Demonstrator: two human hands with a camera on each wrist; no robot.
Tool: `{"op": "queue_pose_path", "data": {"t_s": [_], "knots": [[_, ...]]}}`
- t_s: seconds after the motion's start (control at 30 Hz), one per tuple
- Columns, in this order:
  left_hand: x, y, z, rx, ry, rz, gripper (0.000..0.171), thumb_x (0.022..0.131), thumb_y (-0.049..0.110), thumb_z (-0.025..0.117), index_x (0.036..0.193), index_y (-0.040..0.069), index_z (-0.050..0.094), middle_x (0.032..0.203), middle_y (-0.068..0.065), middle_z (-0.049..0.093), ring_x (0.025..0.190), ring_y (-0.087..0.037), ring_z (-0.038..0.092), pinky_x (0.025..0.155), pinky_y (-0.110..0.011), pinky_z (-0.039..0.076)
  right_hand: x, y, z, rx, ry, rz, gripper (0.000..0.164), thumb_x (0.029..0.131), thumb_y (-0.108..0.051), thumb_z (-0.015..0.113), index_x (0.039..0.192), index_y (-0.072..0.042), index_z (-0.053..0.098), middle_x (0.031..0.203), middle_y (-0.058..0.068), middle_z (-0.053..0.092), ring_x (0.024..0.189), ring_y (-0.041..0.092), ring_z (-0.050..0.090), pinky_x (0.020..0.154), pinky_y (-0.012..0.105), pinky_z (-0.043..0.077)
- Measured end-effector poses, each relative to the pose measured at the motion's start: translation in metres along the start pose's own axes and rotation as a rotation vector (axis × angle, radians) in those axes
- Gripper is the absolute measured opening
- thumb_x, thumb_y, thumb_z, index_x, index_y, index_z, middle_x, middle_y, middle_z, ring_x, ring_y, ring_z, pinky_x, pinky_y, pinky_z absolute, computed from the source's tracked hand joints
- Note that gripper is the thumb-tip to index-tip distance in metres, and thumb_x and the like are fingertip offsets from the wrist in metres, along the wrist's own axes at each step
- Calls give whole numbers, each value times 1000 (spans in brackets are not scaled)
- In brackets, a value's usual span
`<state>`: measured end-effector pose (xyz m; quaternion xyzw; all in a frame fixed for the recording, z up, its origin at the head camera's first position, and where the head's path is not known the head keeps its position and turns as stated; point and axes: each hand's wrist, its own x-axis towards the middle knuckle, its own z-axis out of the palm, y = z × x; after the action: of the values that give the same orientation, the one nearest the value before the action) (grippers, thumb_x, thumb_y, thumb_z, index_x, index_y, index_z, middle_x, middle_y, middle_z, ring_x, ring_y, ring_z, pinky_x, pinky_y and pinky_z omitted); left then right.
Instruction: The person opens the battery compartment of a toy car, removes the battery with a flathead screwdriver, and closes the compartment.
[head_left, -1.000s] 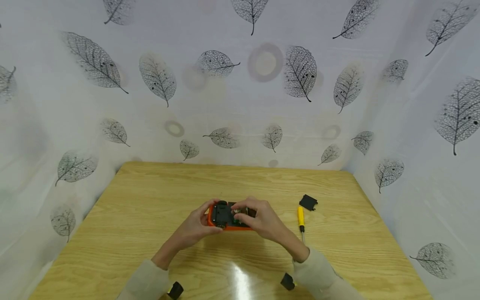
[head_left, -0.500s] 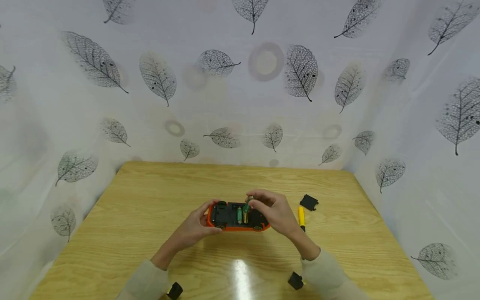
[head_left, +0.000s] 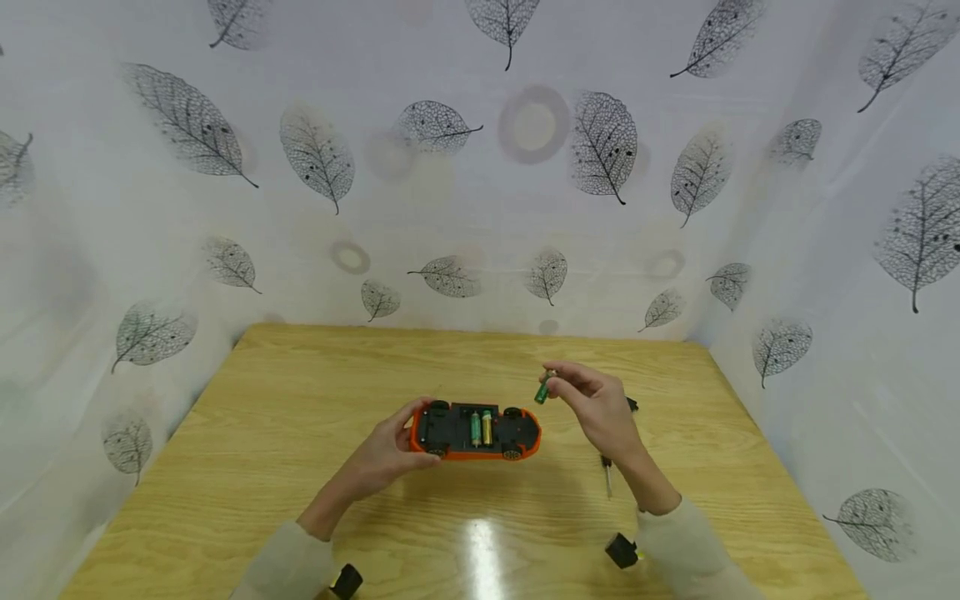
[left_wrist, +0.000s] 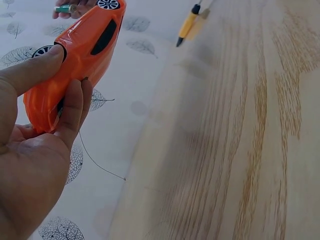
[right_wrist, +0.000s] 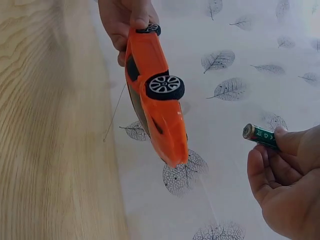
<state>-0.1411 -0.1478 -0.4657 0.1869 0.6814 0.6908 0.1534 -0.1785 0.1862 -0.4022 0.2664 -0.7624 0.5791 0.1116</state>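
My left hand (head_left: 382,454) grips the orange toy car (head_left: 446,429) at its left end, thumb along the near side by a wheel, fingers round the far side. Car is upside down, black underside facing up at me, and looks raised off the desk (head_left: 337,375). Inside its open compartment, about mid-car, two batteries lie side by side across the width: a green one (head_left: 476,430), and just right of it a gold one (head_left: 487,427). My right hand (head_left: 600,404) is beyond the car's right end and a bit farther from me, pinching a loose battery (head_left: 543,390) between thumb and fingers; it's green with pale lettering, tilted, not touching the car. Right of the car, the screwdriver (left_wrist: 187,26), yellow handle, black collar, thin shaft, lies on the desk, mostly behind my right wrist in the head view. Black cover (head_left: 632,404) also right of the car, only an edge showing past my hand. Thin wire (right_wrist: 115,112) beside the car, can't tell where it attaches. Nearer me than the car, a black block sits by each pale sleeve, left (head_left: 347,582) and right (head_left: 622,551). Behind the car and desk, white leaf-print curtain (head_left: 465,208).
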Motion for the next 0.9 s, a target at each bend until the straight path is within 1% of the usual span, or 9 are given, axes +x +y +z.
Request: {"op": "queue_pose_path", "data": {"t_s": [0.23,0.3,0.47,0.53,0.73,0.9], "knots": [[-2,2,-1,3,5,14,87,92,-5,73,162,0,22,161,-32,26,133,-41,53,92,-35,58,-6,7,-23,-25,37,33,27,101,2,64,127,6,70,104,22,73,88,12,70,86,22,57],[-2,2,-2,7,8,13,87,92,-4,73,162,0,21,161,-32,25,134,-41,52,93,-34,58,-9,9,-29,-42,46,46,27,101,1,64,127,6,70,103,22,73,87,11,69,79,18,56],[-1,2,-5,11,11,14,88,91,-6,73,162,0,21,160,-32,26,132,-39,55,93,-35,58,-15,14,-45,-82,70,79,28,103,-2,62,129,6,68,105,26,72,86,8,69,73,17,56],[-1,1,-6,3,5,21,88,91,-7,73,162,0,21,160,-32,26,132,-39,54,93,-36,58,-19,16,-52,-97,76,87,28,103,-2,61,130,6,67,107,27,71,87,8,69,79,20,58],[-1,2,-7,-5,4,21,87,92,-7,73,162,0,21,161,-33,24,133,-42,52,93,-36,58,-29,21,-69,-169,102,122,30,105,-6,61,132,5,67,108,25,71,88,10,68,79,17,57],[-1,2,-8,-8,7,14,87,92,-6,72,162,1,21,161,-33,24,133,-43,53,92,-37,59,-37,28,-79,-207,116,179,32,106,-12,61,134,4,66,112,24,70,88,12,69,80,17,56]]}}
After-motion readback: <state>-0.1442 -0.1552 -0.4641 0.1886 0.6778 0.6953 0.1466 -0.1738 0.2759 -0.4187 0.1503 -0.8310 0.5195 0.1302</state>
